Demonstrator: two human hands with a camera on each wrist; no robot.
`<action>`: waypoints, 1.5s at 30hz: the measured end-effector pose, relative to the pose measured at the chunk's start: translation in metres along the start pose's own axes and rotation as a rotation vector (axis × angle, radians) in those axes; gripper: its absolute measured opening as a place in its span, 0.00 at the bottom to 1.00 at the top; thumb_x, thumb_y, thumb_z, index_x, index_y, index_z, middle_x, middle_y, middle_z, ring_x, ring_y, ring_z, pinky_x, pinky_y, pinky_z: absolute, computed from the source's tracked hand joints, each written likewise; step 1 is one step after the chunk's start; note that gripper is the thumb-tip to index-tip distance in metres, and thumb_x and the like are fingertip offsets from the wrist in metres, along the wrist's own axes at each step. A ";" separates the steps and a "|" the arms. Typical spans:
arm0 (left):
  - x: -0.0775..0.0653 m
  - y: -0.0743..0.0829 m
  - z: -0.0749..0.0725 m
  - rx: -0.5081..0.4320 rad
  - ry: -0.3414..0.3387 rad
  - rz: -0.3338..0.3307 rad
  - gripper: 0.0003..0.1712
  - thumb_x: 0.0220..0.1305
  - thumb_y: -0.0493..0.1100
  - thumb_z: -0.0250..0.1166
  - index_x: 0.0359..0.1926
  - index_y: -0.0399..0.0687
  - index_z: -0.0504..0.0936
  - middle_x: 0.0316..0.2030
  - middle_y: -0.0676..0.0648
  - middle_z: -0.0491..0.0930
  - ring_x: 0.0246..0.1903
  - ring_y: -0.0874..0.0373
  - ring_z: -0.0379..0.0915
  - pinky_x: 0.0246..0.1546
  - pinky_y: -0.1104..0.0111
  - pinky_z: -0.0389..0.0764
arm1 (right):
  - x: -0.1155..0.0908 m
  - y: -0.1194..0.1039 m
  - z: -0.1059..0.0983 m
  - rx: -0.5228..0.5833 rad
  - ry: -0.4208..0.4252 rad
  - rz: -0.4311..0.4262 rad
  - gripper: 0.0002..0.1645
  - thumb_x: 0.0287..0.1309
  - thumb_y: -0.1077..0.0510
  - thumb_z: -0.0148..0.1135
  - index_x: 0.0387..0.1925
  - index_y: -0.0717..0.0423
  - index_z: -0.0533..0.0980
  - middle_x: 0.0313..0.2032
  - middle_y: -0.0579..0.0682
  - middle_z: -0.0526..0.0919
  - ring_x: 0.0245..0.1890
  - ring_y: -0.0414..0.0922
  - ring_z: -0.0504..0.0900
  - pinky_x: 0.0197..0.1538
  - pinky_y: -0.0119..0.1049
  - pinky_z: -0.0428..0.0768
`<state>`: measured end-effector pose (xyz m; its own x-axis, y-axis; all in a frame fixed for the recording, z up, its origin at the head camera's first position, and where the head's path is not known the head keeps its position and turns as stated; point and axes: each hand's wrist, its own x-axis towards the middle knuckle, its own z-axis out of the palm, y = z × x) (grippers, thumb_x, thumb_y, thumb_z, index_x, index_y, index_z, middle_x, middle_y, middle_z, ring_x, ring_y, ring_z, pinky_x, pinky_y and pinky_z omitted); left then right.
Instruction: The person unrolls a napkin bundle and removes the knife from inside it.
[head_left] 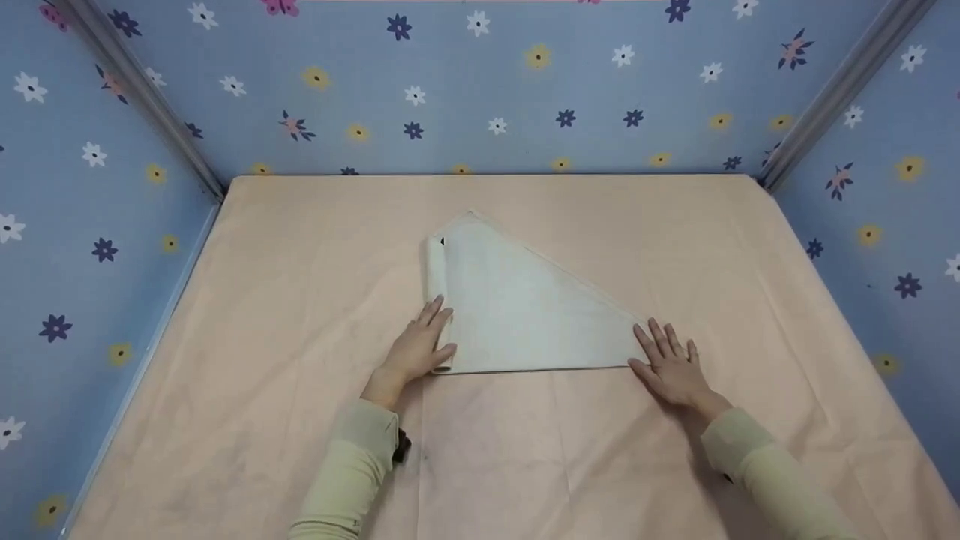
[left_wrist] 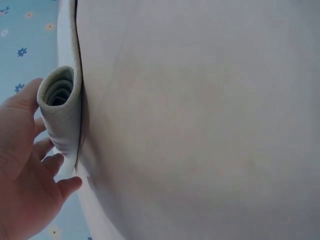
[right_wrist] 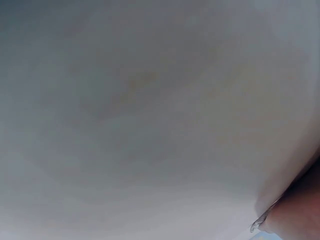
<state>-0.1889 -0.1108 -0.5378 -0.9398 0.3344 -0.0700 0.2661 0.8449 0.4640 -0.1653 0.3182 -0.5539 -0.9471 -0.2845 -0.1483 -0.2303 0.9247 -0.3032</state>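
A pale, whitish-green cloth (head_left: 525,315) lies folded, with a slanting edge on its right side. Its left side is wound into a narrow roll (head_left: 436,274); the layered spiral end of that roll (left_wrist: 60,90) shows in the left wrist view. Resting on the near part of the roll is my left hand (head_left: 412,349), fingers relaxed and thumb to the right. My right hand (head_left: 673,369) touches the cloth's right corner with its fingers spread fairly straight. In the right wrist view only a blurred bit of the right hand (right_wrist: 297,217) shows.
A peach-coloured sheet (head_left: 247,337) with creases covers the table. Blue flowered panels (head_left: 450,82) stand at the back and on both sides, joined by grey corner posts (head_left: 840,90). A small dark object (head_left: 402,446) sits at the left sleeve.
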 end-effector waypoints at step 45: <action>-0.012 -0.014 -0.018 -0.015 -0.012 -0.047 0.36 0.59 0.50 0.57 0.65 0.42 0.56 0.66 0.41 0.47 0.65 0.47 0.41 0.61 0.52 0.50 | 0.000 -0.002 -0.001 0.006 0.007 -0.001 0.39 0.63 0.38 0.36 0.68 0.54 0.45 0.67 0.59 0.38 0.65 0.58 0.34 0.59 0.62 0.30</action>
<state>-0.1855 -0.1347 -0.5274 -0.9485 0.2995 -0.1028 0.2182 0.8535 0.4731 -0.1647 0.3170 -0.5527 -0.9483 -0.2840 -0.1416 -0.2302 0.9228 -0.3089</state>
